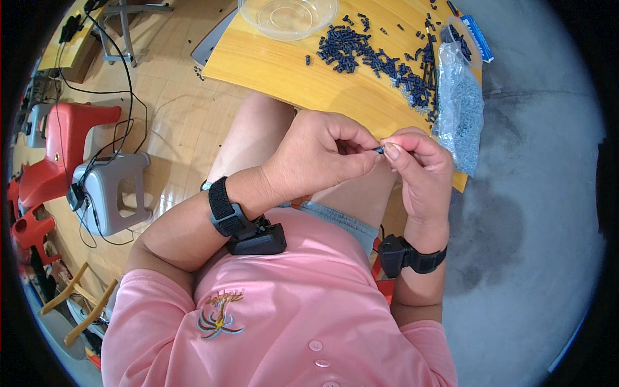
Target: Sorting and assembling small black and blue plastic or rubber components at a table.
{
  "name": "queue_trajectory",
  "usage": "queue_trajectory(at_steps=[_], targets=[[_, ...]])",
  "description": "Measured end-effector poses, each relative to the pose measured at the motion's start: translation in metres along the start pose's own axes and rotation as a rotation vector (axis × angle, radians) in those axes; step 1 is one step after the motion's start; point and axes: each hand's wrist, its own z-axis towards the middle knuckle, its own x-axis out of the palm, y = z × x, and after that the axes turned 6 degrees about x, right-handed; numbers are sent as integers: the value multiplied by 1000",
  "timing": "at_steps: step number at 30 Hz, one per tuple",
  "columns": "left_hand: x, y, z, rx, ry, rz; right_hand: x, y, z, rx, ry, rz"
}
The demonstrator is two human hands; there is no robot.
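My left hand (324, 149) and my right hand (420, 161) meet above my lap, just off the table's near edge. Thumb and forefinger of the left pinch a small dark blue piece (378, 149). The right fingertips grip its other end, covering most of it, so its exact kind is hidden. Beyond the hands, a loose heap of similar small dark pieces (345, 46) spreads over the yellow wooden table (258, 61). Next to the heap, nearest my right hand, lies a clear plastic bag (459, 116) with small bits in it.
A clear round plastic bowl (284, 31) sits at the table's far left. On the far right are a clear tub (476, 55) with dark pieces and a blue box (477, 39). Red stool (55, 151), grey stool (106, 200) and black cables (131, 84) occupy the floor at left.
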Motion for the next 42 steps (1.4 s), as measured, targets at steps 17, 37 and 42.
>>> queue_trajectory(at_steps=[17, 37, 42], targets=[[1, 0, -6, 222, -67, 177, 3, -5, -5, -126, -28, -92], [0, 0, -4, 149, -31, -18, -3, -2, -6, -136, 10, 82], [-2, -6, -4, 92, 30, -4, 0, -4, -6, -123, 44, 98]])
